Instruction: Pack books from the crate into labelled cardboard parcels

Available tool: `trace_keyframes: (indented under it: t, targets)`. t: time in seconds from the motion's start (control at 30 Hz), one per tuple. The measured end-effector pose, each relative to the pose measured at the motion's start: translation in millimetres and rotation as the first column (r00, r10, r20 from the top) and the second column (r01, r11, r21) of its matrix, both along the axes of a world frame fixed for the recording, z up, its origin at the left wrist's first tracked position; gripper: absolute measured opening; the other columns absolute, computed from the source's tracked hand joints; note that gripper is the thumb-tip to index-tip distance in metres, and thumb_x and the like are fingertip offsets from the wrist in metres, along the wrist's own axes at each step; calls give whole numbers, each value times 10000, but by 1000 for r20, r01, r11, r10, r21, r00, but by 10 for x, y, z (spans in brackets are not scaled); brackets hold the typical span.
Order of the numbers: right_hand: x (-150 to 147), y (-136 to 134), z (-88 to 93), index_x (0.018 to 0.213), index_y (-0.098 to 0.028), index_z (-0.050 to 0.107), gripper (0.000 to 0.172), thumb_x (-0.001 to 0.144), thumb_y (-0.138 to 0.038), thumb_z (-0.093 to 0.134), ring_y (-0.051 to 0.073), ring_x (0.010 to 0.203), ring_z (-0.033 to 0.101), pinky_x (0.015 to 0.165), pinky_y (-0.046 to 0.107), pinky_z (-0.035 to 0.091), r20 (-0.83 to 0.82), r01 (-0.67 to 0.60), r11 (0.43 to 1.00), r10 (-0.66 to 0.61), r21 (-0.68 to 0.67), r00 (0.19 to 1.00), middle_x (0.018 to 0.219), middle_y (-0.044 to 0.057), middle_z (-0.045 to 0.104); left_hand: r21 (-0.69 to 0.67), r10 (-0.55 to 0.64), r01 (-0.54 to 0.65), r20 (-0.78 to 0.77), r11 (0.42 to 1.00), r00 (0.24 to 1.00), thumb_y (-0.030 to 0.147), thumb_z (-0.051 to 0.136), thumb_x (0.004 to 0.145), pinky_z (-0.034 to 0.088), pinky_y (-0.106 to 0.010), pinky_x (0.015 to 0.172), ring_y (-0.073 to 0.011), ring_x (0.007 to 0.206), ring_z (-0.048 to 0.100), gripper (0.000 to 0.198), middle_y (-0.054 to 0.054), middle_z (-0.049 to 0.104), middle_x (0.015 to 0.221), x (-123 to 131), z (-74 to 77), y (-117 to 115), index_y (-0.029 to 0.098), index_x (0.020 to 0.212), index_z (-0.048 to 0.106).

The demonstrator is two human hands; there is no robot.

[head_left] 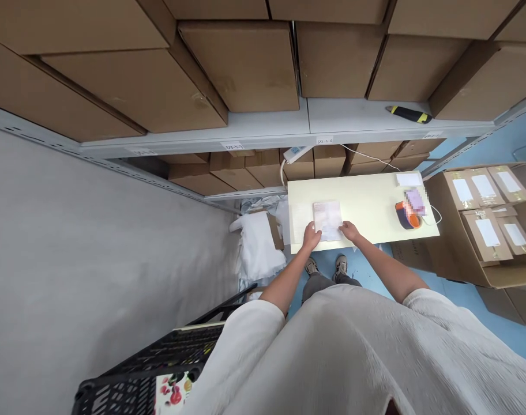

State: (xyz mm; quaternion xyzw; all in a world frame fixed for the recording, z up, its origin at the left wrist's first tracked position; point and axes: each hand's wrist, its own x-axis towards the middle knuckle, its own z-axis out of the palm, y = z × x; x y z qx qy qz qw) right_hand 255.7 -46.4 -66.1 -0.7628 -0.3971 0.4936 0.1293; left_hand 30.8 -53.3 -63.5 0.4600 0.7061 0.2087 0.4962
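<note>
A small pale sheet of paper (327, 219) lies on the cream table (367, 199) near its front edge. My left hand (311, 236) holds the sheet's lower left corner with its fingers curled on it. My right hand (349, 230) pinches the lower right corner. Both arms reach down and forward from my white top.
An orange tape dispenser (406, 215), a small pink thing and a white slip sit at the table's right end. An open carton of labelled boxes (488, 222) stands to the right. Shelves of brown cartons fill the back, with a yellow-black cutter (409, 114). A black crate (159, 369) stands lower left.
</note>
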Motion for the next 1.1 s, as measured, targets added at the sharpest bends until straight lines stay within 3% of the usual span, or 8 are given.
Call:
trace_keyframes:
  t: [0.17, 0.27, 0.43, 0.53, 0.73, 0.83, 0.97, 1.1]
  targets:
    - [-29, 18, -77, 1366, -207, 726, 547, 843, -365, 700, 302, 1258, 722, 1059, 378, 562, -9, 74, 997, -74, 27, 997, 1328, 125, 782, -56, -66, 66, 7, 996, 998, 148, 700, 889, 528, -405, 1206, -292, 1377, 691, 621, -148, 688, 1529, -18, -20, -57, 190, 1502, 617]
    - [-76, 47, -133, 1203, -201, 743, 437, 806, -383, 724, 289, 1113, 750, 949, 364, 590, -46, 140, 990, -139, 12, 989, 1168, 116, 801, -62, -68, 70, 37, 996, 997, 179, 757, 869, 505, -415, 1237, -317, 1461, 642, 715, -137, 637, 1621, -14, -43, -94, 215, 1564, 593]
    - [-93, 88, -151, 982, -234, 645, 259, 743, -316, 703, 227, 872, 717, 759, 304, 560, -91, 202, 978, -198, 45, 976, 929, 38, 742, -85, -80, 86, 79, 993, 994, 233, 802, 868, 475, -413, 1266, -330, 1511, 606, 770, -139, 580, 1685, 49, -87, -116, 226, 1604, 572]
    - [81, 106, -51, 908, -255, 584, 204, 726, -278, 673, 213, 822, 684, 727, 296, 531, -85, 220, 972, -213, 84, 973, 876, 10, 697, -96, -116, 130, 133, 987, 984, 245, 793, 879, 473, -414, 1263, -333, 1533, 586, 757, -154, 554, 1704, 233, -103, -87, 212, 1601, 569]
    - [687, 117, 318, 906, -269, 556, 207, 735, -273, 671, 237, 852, 666, 760, 326, 517, 23, 258, 955, -263, 144, 964, 881, 14, 687, -82, -183, 225, 357, 971, 916, 272, 827, 867, 436, -430, 1293, -350, 1605, 506, 774, -163, 543, 1715, 902, -74, -18, 216, 1597, 574]
    - [798, 109, 486, 903, -272, 550, 205, 752, -286, 688, 237, 870, 661, 791, 329, 511, 86, 218, 963, -233, 161, 969, 892, 11, 681, -69, -206, 244, 344, 967, 916, 299, 790, 919, 451, -438, 1280, -347, 1566, 549, 666, -167, 581, 1678, 1039, -13, -2, 208, 1553, 610]
    - [646, 93, 627, 871, -276, 537, 233, 881, -456, 685, 225, 861, 638, 812, 336, 505, 64, 194, 958, -212, 210, 975, 873, 3, 664, 26, -152, 150, 135, 988, 979, 262, 641, 1013, 455, -406, 1274, -284, 1464, 630, 435, -153, 650, 1584, 738, 59, 33, 204, 1442, 671]
    - [397, 97, 684, 802, -266, 542, 350, 990, -562, 538, 207, 821, 619, 794, 335, 516, -84, 197, 944, -181, 266, 980, 840, 10, 658, 40, 79, -72, -210, 997, 974, 209, 610, 984, 412, -457, 1298, -328, 1511, 573, 477, -192, 615, 1591, 188, 89, 98, 186, 1460, 631]
